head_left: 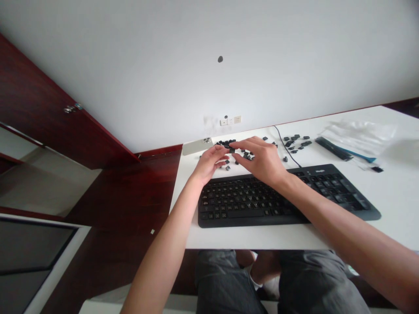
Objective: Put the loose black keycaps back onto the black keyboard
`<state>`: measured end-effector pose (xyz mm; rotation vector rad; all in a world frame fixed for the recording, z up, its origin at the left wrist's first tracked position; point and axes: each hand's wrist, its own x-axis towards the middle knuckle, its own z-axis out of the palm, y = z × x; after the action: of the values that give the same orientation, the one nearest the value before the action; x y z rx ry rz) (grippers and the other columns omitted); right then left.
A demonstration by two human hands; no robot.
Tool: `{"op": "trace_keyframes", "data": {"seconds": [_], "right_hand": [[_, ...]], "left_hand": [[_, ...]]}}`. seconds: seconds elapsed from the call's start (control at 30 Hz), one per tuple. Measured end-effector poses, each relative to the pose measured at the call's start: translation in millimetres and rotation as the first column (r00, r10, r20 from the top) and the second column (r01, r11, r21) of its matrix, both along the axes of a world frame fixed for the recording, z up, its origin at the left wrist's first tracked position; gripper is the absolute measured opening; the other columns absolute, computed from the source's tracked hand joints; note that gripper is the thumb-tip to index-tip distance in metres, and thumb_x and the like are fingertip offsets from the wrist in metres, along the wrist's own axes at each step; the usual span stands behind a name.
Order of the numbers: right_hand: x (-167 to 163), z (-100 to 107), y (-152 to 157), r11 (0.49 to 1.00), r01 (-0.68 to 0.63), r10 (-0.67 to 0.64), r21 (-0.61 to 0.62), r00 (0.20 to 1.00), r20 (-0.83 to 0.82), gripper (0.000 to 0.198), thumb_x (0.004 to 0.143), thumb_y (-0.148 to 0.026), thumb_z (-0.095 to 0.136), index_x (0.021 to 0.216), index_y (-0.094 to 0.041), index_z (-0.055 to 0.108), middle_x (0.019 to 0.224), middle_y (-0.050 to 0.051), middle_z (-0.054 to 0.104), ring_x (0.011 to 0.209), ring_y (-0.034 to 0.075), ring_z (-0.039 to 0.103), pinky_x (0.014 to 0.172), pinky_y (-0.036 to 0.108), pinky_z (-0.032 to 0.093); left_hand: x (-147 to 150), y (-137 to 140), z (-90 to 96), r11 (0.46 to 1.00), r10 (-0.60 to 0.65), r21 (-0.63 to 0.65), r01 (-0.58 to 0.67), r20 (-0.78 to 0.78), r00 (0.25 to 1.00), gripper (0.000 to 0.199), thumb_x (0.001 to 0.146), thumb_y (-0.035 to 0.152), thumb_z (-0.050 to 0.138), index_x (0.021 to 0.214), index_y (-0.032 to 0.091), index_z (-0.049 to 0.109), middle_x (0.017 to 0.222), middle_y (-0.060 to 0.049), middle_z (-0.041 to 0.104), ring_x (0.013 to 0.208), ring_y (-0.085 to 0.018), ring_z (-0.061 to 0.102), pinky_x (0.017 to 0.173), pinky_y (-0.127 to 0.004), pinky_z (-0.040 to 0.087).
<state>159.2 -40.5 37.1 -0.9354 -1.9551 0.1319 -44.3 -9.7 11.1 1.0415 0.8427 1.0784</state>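
Observation:
A black keyboard (242, 203) lies along the front of the white table, many of its key positions showing bare sockets on the left and middle. Beyond it, my right hand (262, 159) pinches a small black keycap (232, 150) between thumb and fingers. My left hand (211, 163) comes up beside the same keycap, its fingers curled and close to it; whether they grip it too is hard to make out. Loose black keycaps (246, 155) are scattered under and around both hands, with another group (296, 138) to the right of the cable.
A phone (197, 146) rests at the table's back left. The keyboard cable (284, 146) runs to the wall. Brushes (334, 149) and a clear plastic bag (356, 133) lie at the right. Wall sockets (231, 121) sit above the back edge; the white tabletop (255, 237) ends before my knees.

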Motion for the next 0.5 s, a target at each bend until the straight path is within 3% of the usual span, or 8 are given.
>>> {"op": "trace_keyframes", "data": {"seconds": [0.13, 0.23, 0.37, 0.5], "right_hand": [[7.8, 3.1, -2.0, 0.994, -0.067, 0.065, -0.086, 0.998, -0.027, 0.019, 0.095, -0.026, 0.067, 0.106, -0.025, 0.083, 0.108, 0.005, 0.083, 0.102, 0.027, 0.076, 0.095, 0.044, 0.06], [1.2, -5.0, -6.7, 0.952, -0.213, 0.22, -0.219, 0.976, 0.006, 0.014, 0.093, -0.029, 0.069, 0.093, -0.024, 0.083, 0.1, 0.004, 0.083, 0.094, 0.025, 0.079, 0.091, 0.041, 0.062], [-18.4, -21.7, -17.8, 0.852, -0.397, 0.454, -0.34, 0.885, 0.105, 0.01, 0.093, -0.025, 0.072, 0.092, -0.024, 0.082, 0.096, 0.002, 0.083, 0.088, 0.02, 0.078, 0.085, 0.034, 0.062], [-30.8, -32.2, -25.4, 0.802, -0.465, 0.537, -0.376, 0.837, 0.11, 0.007, 0.092, -0.02, 0.074, 0.092, -0.022, 0.081, 0.096, 0.003, 0.083, 0.087, 0.018, 0.077, 0.084, 0.031, 0.06]], "left_hand": [[-12.6, 13.9, -2.5, 0.944, 0.32, 0.099, -0.314, -0.046, 0.946, 0.026, 0.08, 0.04, 0.079, 0.088, 0.021, 0.064, 0.099, -0.002, 0.071, 0.077, -0.009, 0.062, 0.064, -0.02, 0.045], [-22.8, 22.6, -7.1, 0.885, 0.462, 0.108, -0.452, -0.102, 0.881, 0.024, 0.082, 0.042, 0.073, 0.086, 0.022, 0.061, 0.095, -0.001, 0.07, 0.074, -0.009, 0.06, 0.062, -0.02, 0.043], [-28.3, 26.9, -12.5, 0.846, 0.533, 0.097, -0.525, -0.116, 0.838, 0.025, 0.081, 0.044, 0.07, 0.085, 0.022, 0.06, 0.092, -0.001, 0.069, 0.074, -0.01, 0.06, 0.062, -0.021, 0.042], [-27.1, 26.8, -12.7, 0.844, 0.535, 0.064, -0.532, -0.043, 0.844, 0.02, 0.08, 0.037, 0.071, 0.085, 0.021, 0.061, 0.091, -0.001, 0.068, 0.071, -0.009, 0.057, 0.06, -0.02, 0.041]]}}
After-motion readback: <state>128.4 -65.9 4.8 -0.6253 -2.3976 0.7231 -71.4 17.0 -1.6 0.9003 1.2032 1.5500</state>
